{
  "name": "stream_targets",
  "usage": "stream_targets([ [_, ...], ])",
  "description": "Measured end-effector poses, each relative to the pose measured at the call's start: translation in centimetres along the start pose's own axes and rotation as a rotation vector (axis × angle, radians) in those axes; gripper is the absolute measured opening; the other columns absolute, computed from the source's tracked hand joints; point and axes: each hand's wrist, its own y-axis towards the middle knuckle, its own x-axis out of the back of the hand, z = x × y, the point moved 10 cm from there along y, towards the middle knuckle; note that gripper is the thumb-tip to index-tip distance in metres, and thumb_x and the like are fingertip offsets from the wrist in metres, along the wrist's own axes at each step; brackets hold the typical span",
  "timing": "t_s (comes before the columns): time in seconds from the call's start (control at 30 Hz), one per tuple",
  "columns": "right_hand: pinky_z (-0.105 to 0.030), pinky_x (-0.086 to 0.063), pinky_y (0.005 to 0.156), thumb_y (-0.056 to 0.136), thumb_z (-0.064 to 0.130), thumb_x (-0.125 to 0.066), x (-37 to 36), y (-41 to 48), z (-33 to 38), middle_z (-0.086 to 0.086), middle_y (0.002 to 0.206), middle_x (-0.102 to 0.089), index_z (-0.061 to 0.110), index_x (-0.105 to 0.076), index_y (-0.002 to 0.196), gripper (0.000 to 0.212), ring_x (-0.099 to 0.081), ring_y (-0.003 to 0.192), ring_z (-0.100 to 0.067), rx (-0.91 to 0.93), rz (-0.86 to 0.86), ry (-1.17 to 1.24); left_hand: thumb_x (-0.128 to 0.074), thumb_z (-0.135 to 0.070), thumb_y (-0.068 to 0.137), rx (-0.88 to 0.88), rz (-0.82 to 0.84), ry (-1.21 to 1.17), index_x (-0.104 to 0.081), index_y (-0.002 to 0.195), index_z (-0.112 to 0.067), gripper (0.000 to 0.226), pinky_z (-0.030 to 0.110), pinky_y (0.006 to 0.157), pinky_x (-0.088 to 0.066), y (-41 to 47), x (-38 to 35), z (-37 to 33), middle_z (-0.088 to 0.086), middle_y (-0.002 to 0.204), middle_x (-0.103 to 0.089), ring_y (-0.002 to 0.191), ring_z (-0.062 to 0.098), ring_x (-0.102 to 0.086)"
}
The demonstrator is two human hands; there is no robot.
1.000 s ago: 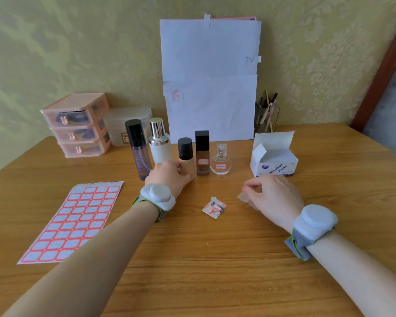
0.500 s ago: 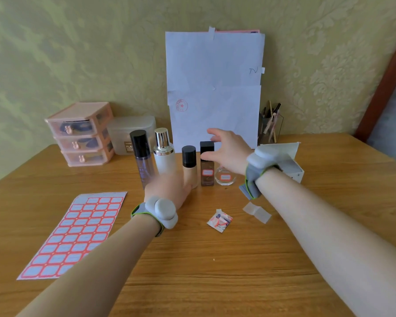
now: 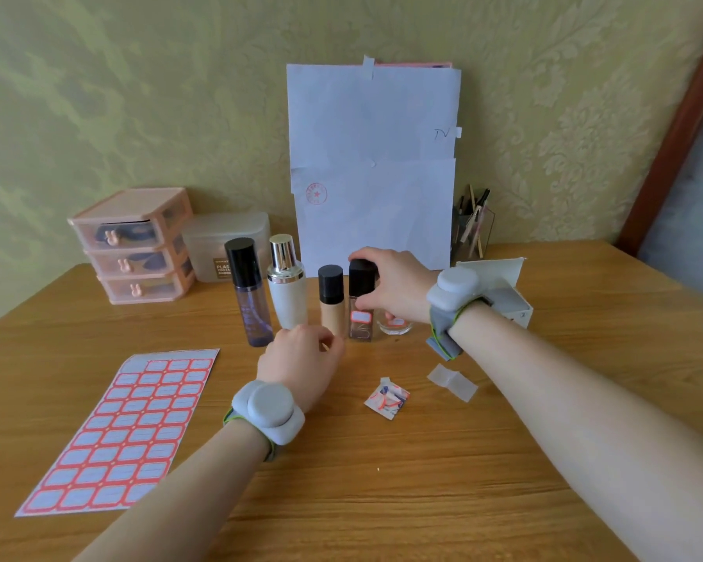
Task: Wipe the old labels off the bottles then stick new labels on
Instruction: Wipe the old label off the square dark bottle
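Note:
Several bottles stand in a row at the back of the table: a purple bottle (image 3: 252, 308), a white bottle (image 3: 287, 296) with a silver cap, a beige bottle (image 3: 331, 308), a brown square bottle (image 3: 360, 320) with a red-edged label, and a round clear bottle (image 3: 394, 326) half hidden. My right hand (image 3: 398, 285) grips the brown bottle, fingers over its black cap and thumb on its side. In front of the white and beige bottles my left hand (image 3: 301, 358) rests with loosely curled fingers, holding nothing that I can see. A sheet of red-edged labels (image 3: 126, 432) lies at the left.
A white wipe (image 3: 451, 381) and a torn wrapper (image 3: 387, 399) lie on the wooden table (image 3: 382, 500). An open box of alcohol pads (image 3: 508, 285) sits behind my right wrist. Pink drawers (image 3: 135, 245), a plastic container (image 3: 228, 245), propped papers (image 3: 374, 164) and a pen holder (image 3: 473, 225) line the wall.
My right hand let the wipe go onto the table, reached forward and closed on the brown bottle. My left hand drew back a little from the beige bottle.

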Motion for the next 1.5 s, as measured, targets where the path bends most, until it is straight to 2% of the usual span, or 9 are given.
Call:
stream_targets([
  [0.1, -0.017, -0.044, 0.077, 0.077, 0.024, -0.078, 3.2, -1.4, 0.3, 0.007, 0.121, -0.062, 0.026, -0.053, 0.134, 0.062, -0.064, 0.1, -0.016, 0.05, -0.123, 0.061, -0.055, -0.044, 0.095, -0.056, -0.088, -0.251, -0.072, 0.081, -0.017, 0.035, 0.043, 0.069, -0.06, -0.7, 1.6, -0.5, 0.001, 0.068, -0.069, 0.066, 0.021, -0.068],
  [0.2, -0.01, -0.043, 0.058, 0.075, 0.025, -0.081, 5.7, -2.8, 0.4, 0.021, 0.095, -0.065, 0.029, -0.051, 0.136, 0.068, -0.066, 0.078, -0.011, 0.061, -0.149, 0.257, -0.057, -0.04, 0.096, -0.107, -0.161, -0.49, -0.069, 0.091, -0.03, 0.017, 0.025, 0.058, -0.057, -1.4, 3.5, -1.2, -0.007, 0.078, -0.071, 0.068, 0.009, -0.068],
  [0.27, -0.019, -0.041, 0.046, 0.077, 0.019, -0.082, 4.9, -3.4, 0.0, 0.011, 0.072, -0.067, 0.027, -0.048, 0.139, 0.071, -0.054, 0.048, -0.011, 0.045, -0.072, 0.514, -0.055, -0.036, 0.1, -0.068, -0.029, -0.747, -0.067, 0.112, -0.028, 0.019, 0.018, 0.06, -0.057, -1.4, 2.4, -1.8, -0.007, 0.092, -0.075, 0.081, 0.008, -0.072],
  [0.4, -0.03, -0.044, 0.047, 0.085, 0.011, -0.075, 0.8, -4.8, -0.7, -0.012, 0.08, -0.066, 0.019, -0.048, 0.14, 0.062, -0.052, 0.059, -0.021, 0.027, -0.005, 0.811, -0.053, -0.035, 0.098, 0.033, 0.404, -1.126, -0.07, 0.115, -0.011, 0.034, 0.034, 0.071, -0.063, -3.0, -1.3, -3.6, 0.012, 0.107, -0.077, 0.098, 0.028, -0.075],
  [0.57, -0.024, -0.047, 0.046, 0.09, 0.012, -0.07, -1.7, -5.9, -2.0, -0.01, 0.091, -0.071, 0.011, -0.051, 0.137, 0.051, -0.06, 0.066, -0.02, 0.014, -0.093, 1.008, -0.057, -0.005, 0.09, 0.027, 0.581, -1.298, -0.057, 0.134, 0.0, 0.044, 0.036, 0.082, -0.061, -4.3, -2.6, -3.9, 0.02, 0.123, -0.069, 0.113, 0.037, -0.068],
  [0.77, -0.027, -0.05, 0.052, 0.09, 0.029, -0.071, 0.5, -7.8, -1.9, 0.008, 0.107, -0.072, 0.018, -0.057, 0.133, 0.046, -0.066, 0.064, -0.017, 0.052, -0.388, 0.75, -0.047, 0.001, 0.092, -0.034, 0.591, -1.468, -0.05, 0.141, 0.003, 0.049, 0.037, 0.096, -0.056, -4.6, -2.3, -4.7, 0.027, 0.138, -0.058, 0.128, 0.037, -0.058],
  [1.0, -0.033, -0.059, 0.071, 0.086, 0.029, -0.074, 0.9, -10.8, -0.7, 0.018, 0.099, -0.071, 0.028, -0.067, 0.104, 0.019, -0.07, 0.08, -0.004, 0.1, -0.522, 0.495, -0.048, 0.006, 0.09, -0.01, 0.574, -1.518, -0.052, 0.14, 0.001, 0.05, 0.042, 0.099, -0.055, -5.1, -2.5, -5.1, 0.025, 0.136, -0.06, 0.123, 0.035, -0.063],
  [1.27, -0.024, -0.059, 0.062, 0.081, 0.026, -0.077, 1.3, -11.9, 1.2, 0.012, 0.087, -0.073, 0.02, -0.067, 0.089, 0.014, -0.072, 0.089, -0.004, 0.263, -0.553, 0.387, -0.053, 0.008, 0.09, -0.051, 0.52, -1.484, -0.053, 0.138, 0.001, 0.048, 0.039, 0.097, -0.056, -5.2, -2.0, -5.0, 0.024, 0.131, -0.064, 0.12, 0.034, -0.065],
  [1.5, -0.026, -0.058, 0.056, 0.082, 0.032, -0.074, 1.6, -12.3, 1.5, 0.011, 0.088, -0.075, 0.027, -0.06, 0.085, 0.015, -0.072, 0.067, -0.005, 0.271, -0.594, 0.318, -0.057, 0.005, 0.091, -0.085, 0.439, -1.372, -0.054, 0.138, -0.002, 0.047, 0.043, 0.103, -0.052, -5.4, -1.8, -4.8, 0.02, 0.13, -0.067, 0.122, 0.035, -0.064],
])
